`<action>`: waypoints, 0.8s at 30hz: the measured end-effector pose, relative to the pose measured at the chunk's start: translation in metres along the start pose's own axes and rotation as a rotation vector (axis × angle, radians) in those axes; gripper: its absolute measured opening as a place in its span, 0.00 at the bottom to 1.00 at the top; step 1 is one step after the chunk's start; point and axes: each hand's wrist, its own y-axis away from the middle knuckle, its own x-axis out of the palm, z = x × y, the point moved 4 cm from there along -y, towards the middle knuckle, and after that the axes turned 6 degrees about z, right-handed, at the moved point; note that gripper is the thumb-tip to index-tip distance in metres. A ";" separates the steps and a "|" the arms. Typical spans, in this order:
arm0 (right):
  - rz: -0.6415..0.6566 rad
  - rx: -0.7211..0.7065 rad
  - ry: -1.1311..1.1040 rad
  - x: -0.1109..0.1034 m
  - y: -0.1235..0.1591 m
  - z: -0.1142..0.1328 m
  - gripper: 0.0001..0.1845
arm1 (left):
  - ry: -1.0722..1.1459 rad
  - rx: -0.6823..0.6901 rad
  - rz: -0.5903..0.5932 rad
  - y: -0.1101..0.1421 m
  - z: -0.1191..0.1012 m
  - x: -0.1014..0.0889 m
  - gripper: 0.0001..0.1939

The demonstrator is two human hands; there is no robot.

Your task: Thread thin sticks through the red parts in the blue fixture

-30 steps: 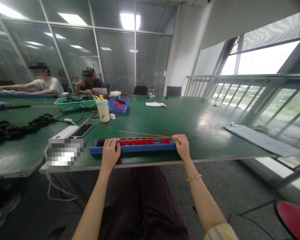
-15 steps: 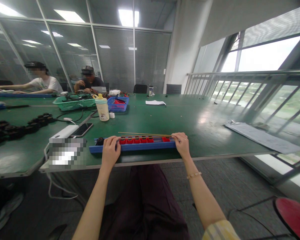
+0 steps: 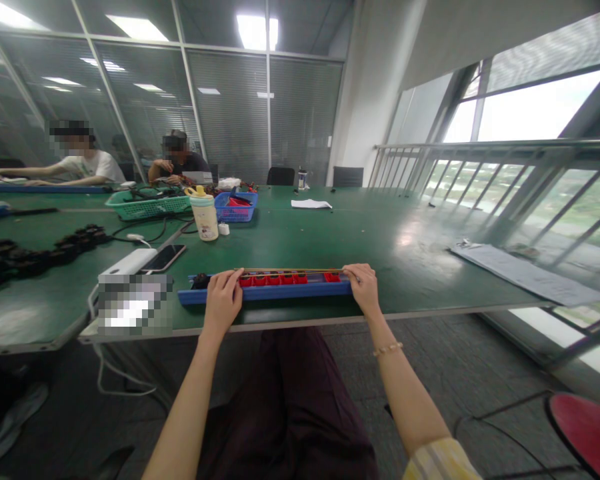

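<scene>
A long blue tray (image 3: 280, 292) lies near the front edge of the green table (image 3: 380, 260). A row of red parts (image 3: 275, 279) sits in it, with dark parts at its left end. Thin wooden rods (image 3: 290, 271) lie along the tray's far edge. My left hand (image 3: 223, 300) rests on the tray's left part, fingers curled over the rods' left end. My right hand (image 3: 362, 287) pinches the rods' right end at the tray's right end.
A phone (image 3: 163, 257), a white power bank (image 3: 128, 262), a bottle (image 3: 205, 215), green basket (image 3: 147, 205) and blue basket (image 3: 236, 209) stand at the left. Dark parts (image 3: 35, 254) line the far left. Papers (image 3: 525, 273) lie right. Two people sit at the back left.
The rod that angled away behind the tray now lies along the tray's far edge. Both hands have stayed at the tray's ends.
</scene>
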 end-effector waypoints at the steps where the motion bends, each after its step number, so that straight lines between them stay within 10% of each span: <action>1: 0.001 0.001 0.000 0.000 0.000 0.000 0.14 | -0.008 0.000 0.010 0.000 0.000 0.001 0.21; 24: 0.012 -0.021 0.021 0.001 -0.001 0.003 0.15 | 0.039 0.009 0.043 -0.001 0.000 0.002 0.19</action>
